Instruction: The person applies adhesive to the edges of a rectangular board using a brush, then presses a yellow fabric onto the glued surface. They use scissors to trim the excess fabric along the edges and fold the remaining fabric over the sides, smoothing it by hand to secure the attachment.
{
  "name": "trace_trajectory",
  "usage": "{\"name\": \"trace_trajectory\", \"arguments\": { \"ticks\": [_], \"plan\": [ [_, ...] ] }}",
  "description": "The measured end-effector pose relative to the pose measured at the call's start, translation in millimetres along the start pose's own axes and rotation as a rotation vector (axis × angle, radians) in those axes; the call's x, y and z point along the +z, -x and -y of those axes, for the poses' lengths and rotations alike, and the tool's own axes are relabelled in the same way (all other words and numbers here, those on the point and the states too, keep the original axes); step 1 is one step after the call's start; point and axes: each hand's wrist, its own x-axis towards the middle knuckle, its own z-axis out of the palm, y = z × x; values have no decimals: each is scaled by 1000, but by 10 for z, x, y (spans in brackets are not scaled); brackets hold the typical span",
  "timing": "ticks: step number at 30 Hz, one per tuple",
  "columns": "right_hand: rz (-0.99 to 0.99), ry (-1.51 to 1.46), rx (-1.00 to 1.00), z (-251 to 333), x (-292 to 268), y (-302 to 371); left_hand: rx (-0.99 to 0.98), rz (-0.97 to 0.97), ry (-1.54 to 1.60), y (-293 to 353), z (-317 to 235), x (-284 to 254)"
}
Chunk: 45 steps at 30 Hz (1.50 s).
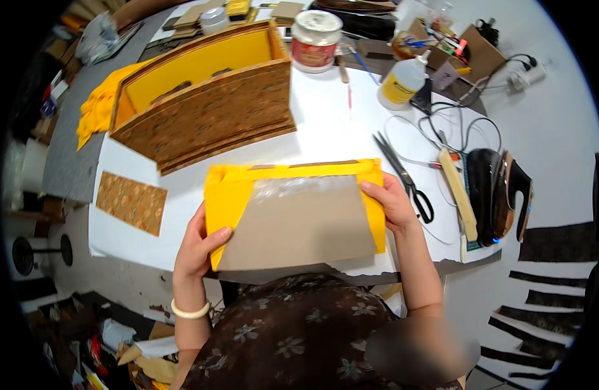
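Grey panel with yellow edging (pixel 299 224) gripped at both ends, at mid-view over the table's (pixel 121 242) near edge.
The left hand (pixel 202 244) pinches it at half past eight and the right hand (pixel 392 203) at three, thumbs on top, apparently to steady it and leave the middle uncovered; the fingers beneath are hidden, as is its underside, and whether it touches the table I cannot tell. At eleven stands a brown patterned box (pixel 221 110), dark shapes inside hard to make out; at nine, a matching rectangle (pixel 132 203); between two and three, scissors (pixel 407 179), probably laid aside within reach.
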Motion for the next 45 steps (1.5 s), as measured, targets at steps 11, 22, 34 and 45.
{"name": "trace_trajectory", "arguments": {
  "ticks": [11, 22, 34, 45],
  "plan": [
    [-330, 1087, -567, 928, -289, -1785, 96, -50, 98, -183, -54, 107],
    [-710, 1362, -325, 809, -590, -3153, 135, -27, 79, -299, -1, 153],
    [-549, 809, -941, 2066, 79, -2296, 157, -1, 140, -353, -15, 166],
    [-574, 1147, -870, 2070, 190, -2468, 179, 1, 148, -312, 21, 195]
  ]
}}
